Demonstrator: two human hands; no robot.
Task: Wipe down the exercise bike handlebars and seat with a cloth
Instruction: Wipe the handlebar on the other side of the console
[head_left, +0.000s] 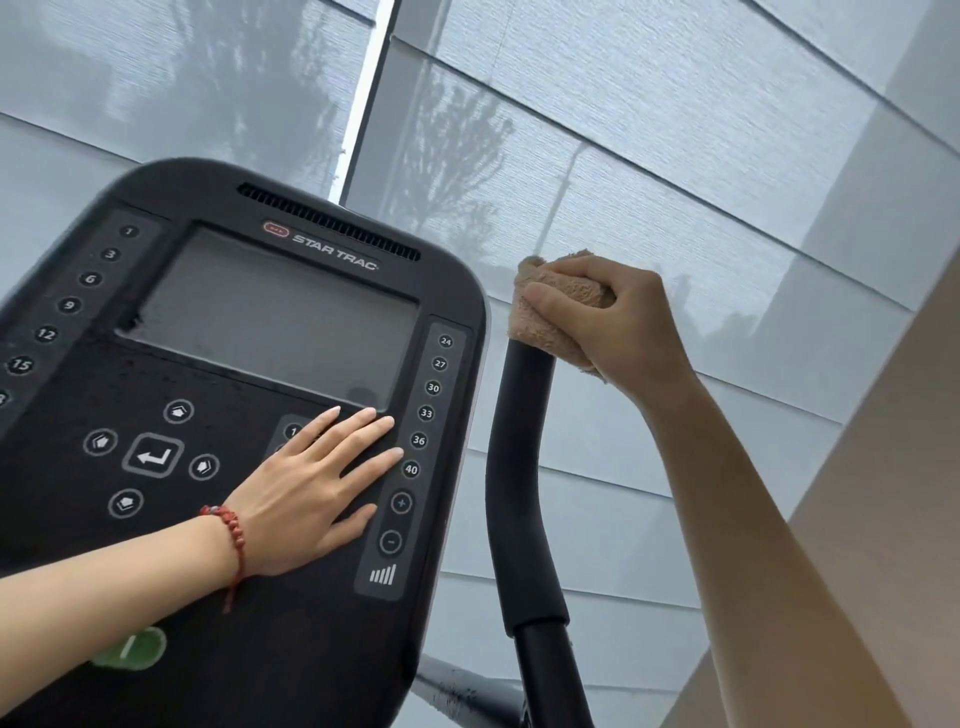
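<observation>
The soft cloth (545, 317) is clamped round the stiff handlebar (519, 467) by the right hand (618, 322); the left hand (311, 483) is laid flat, holding nothing.

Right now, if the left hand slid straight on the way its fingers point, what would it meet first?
The left hand lies flat on the console, fingers pointing up-right. It would probably first cross the number-button column, near 33 and 36, then the console's right edge.

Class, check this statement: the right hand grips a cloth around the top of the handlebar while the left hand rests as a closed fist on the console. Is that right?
Not quite. In the head view the left hand lies flat with fingers spread on the console, not in a fist. The rest holds: the right hand grips the cloth around the top of the handlebar.
</observation>
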